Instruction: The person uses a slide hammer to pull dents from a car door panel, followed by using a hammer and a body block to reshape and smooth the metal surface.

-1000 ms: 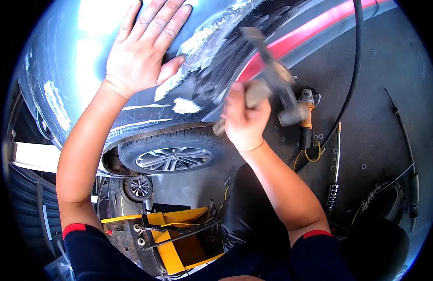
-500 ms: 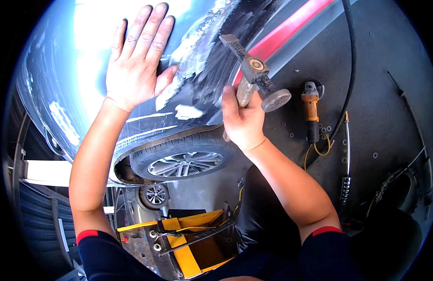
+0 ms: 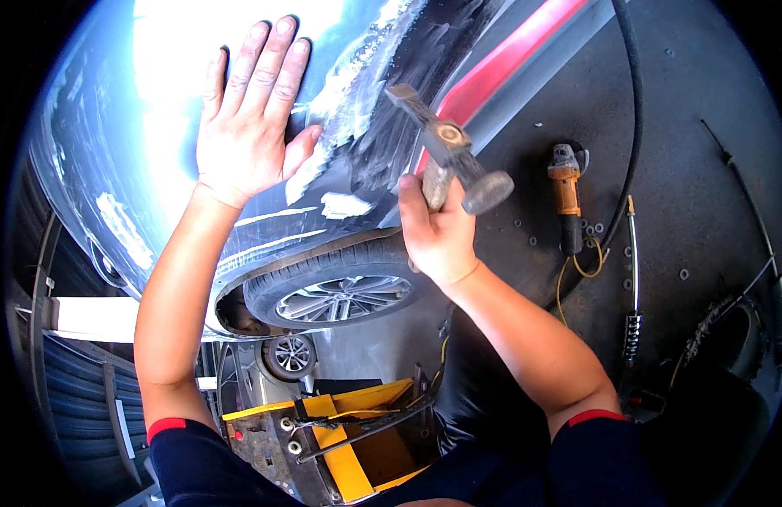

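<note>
Flat against the car's body panel, my left hand lies with its fingers stretched out. The panel is dark and glossy, with pale sanded or filled patches beside the thumb. My right hand is wrapped round the handle of a body hammer. Its metal head has a round face on one side and a narrow, flattened end on the other. The hammer head is in front of the panel's lower edge, near a red strip; whether it touches the panel I cannot tell. Below the panel is the car's wheel.
An orange angle grinder lies on the dark floor to the right, near a black hose and scattered washers. Farther right is a metal rod with a spring-like grip. A yellow and black wheeled cart stands close to my body.
The hammer and my right hand have dropped slightly, and the hammer head has tilted. My left hand stays on the panel. The whole view has shifted a little.
</note>
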Motion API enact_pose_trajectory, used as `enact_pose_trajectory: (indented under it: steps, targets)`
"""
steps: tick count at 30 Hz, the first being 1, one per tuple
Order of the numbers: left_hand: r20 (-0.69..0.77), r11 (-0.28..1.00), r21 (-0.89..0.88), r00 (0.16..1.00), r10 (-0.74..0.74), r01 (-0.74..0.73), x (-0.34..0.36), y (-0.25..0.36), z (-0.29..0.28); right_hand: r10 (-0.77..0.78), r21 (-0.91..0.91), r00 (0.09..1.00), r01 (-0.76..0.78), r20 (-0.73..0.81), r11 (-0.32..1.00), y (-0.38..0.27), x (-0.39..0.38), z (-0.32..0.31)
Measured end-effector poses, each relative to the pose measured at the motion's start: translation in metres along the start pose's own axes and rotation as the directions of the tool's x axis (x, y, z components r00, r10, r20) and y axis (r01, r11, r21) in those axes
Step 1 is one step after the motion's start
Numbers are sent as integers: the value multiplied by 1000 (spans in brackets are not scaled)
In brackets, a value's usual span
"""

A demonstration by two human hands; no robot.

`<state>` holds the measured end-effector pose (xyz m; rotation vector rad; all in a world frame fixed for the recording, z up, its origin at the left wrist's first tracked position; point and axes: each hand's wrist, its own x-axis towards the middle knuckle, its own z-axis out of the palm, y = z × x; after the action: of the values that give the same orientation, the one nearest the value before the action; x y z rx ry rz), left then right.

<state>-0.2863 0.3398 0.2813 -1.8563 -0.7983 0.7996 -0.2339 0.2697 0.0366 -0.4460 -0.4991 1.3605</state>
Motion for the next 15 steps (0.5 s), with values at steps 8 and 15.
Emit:
enact_pose_trajectory:
  steps: [8,15]
  targets:
    - [-12,1000,-7,1000,-5,5,0,2,-2,-56,14,996,57,-68,998,-1,-4,5]
    - [-39,998,-56,999,-5,3,-6,3,1,95,19,995,-95,-24,995,-10,-10,-13]
